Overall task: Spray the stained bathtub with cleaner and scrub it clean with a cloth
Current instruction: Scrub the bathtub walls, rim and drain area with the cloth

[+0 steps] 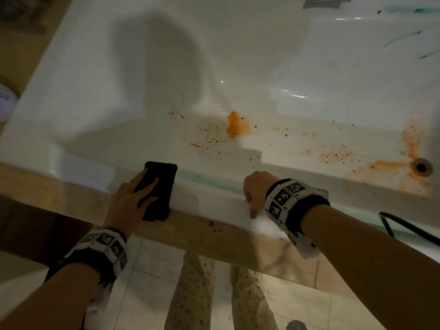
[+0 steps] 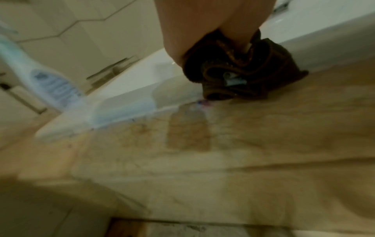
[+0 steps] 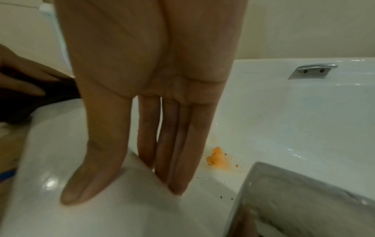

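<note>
Pressing down at lower left of the head view, the left hand [image 1: 133, 198] lays fairly straight fingers [image 1: 148, 184] flat on the dark cloth [image 1: 159, 191], which drapes over the near rim of the bathtub [image 1: 214, 206], its long axis running across the rim toward the basin. Further right, the right hand [image 1: 254, 189] holds nothing and braces on the same rim, fingers extended over the inner edge. The orange stain [image 1: 238, 127] lies up and right of the cloth, on the tub floor, about as near the empty hand as the one with the cloth. More orange spreads around the drain [image 1: 421, 166] at far right.
</note>
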Demonstrator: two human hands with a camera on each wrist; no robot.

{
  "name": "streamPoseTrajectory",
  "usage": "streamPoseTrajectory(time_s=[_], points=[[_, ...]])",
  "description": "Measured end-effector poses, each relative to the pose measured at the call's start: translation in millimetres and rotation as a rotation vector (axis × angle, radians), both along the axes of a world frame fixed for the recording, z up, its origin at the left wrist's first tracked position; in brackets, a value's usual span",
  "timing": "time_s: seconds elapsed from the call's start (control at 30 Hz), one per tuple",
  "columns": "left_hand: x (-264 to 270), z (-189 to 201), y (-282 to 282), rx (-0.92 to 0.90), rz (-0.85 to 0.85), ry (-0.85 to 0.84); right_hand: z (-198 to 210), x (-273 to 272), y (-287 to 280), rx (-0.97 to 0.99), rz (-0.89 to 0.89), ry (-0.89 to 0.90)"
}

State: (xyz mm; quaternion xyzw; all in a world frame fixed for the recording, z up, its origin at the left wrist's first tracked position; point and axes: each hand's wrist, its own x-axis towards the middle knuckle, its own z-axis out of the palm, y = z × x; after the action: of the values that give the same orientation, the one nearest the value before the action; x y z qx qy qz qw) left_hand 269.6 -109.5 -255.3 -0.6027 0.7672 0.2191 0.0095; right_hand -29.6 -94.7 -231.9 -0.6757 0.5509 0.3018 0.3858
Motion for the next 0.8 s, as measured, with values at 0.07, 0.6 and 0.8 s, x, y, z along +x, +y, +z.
streamPoseTrajectory(time_s=[0.07, 0.6, 0.8], points=[[6.3, 4.3, -17.9, 0.04, -0.006, -0.01, 3.1, 5.0, -8.1, 0.039, 0.029, 0.031], [34.0, 31.7, -180.4, 0.179, 0.019, -0.095, -27.5, 13.0, -63.8, 0.297, -0.172, 0.219], [-10.9, 49.7, -197.9, 0.152, 0.272, 0.356, -8.2, 42.0, -112.1, -0.001, -0.953, -0.292]])
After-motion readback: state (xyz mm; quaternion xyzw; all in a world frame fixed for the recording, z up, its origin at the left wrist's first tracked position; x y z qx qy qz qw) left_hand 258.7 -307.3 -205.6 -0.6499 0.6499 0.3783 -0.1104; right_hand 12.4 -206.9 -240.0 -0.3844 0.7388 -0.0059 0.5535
